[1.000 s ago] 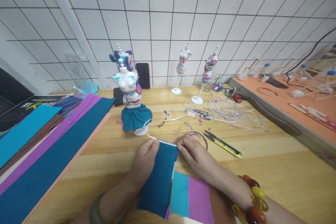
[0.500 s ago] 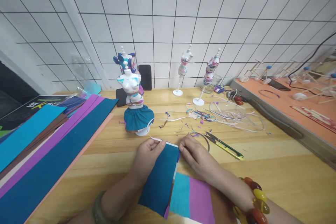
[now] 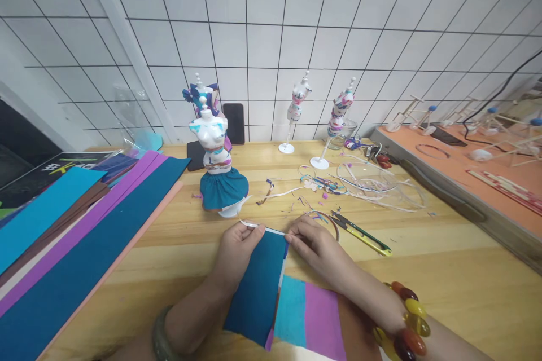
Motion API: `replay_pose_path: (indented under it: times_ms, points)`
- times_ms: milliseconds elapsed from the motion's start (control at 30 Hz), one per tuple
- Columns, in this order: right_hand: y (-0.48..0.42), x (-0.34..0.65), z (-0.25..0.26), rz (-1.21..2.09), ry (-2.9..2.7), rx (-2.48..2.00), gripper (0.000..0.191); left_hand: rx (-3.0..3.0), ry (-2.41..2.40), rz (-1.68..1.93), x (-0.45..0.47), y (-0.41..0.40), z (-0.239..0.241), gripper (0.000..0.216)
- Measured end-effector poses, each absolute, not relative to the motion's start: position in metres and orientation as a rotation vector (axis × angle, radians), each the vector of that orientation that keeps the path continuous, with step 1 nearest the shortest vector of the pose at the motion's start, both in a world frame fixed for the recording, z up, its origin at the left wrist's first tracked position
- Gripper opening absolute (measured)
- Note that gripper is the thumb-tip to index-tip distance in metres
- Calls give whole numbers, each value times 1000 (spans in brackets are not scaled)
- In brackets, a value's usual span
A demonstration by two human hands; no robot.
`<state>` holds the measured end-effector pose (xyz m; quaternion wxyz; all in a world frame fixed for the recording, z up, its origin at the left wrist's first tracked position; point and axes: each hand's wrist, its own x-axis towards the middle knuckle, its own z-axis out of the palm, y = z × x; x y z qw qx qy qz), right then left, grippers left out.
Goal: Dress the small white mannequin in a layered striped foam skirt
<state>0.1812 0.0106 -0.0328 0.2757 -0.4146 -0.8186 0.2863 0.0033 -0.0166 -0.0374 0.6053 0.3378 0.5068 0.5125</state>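
My left hand [image 3: 237, 249] pinches the top left corner of a dark teal sheet [image 3: 258, 287] lying on the wooden table. A thin white strip [image 3: 265, 229] runs along the sheet's top edge between both hands. My right hand [image 3: 313, 248] pinches the strip and sheet at the top right corner. Under the teal sheet lie light blue and purple sheets [image 3: 307, 316]. A small white mannequin with a teal skirt [image 3: 218, 172] stands just beyond my hands.
Long coloured sheets [image 3: 76, 237] lie at the left. Yellow-handled snips [image 3: 359, 232] rest right of my right hand. Two small dress forms [image 3: 296, 110], strip scraps [image 3: 322, 183] and a phone [image 3: 236, 123] stand at the back. An orange board [image 3: 474, 175] with stick models is at the right.
Both hands keep their pinch on the sheet's top edge and have barely shifted; the view rose slightly between the first frame and now.
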Motion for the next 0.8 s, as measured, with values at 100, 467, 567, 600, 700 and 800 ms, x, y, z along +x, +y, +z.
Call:
replay_pose_path:
  times_ms: [100,467,567,600,700,800]
  points:
    - [14,185,-33,824,-2156,-1097,23,744,1178,1192,2,-15,-37,27]
    - [16,187,-36,816,-2029,-1161,22,720,1136,1152,1,-15,-34,27]
    - [13,180,-37,832,-2072,-1086,22,733,1084,1126,2,-15,-35,23]
    - [12,179,-37,854,-2071,-1071,21,735,1066,1124,2,-15,-35,22]
    - [12,177,-38,896,-2045,-1070,18,740,1044,1119,1,-15,-36,22]
    - [12,177,-37,902,-2049,-1091,14,725,1062,1118,0,-15,-37,24]
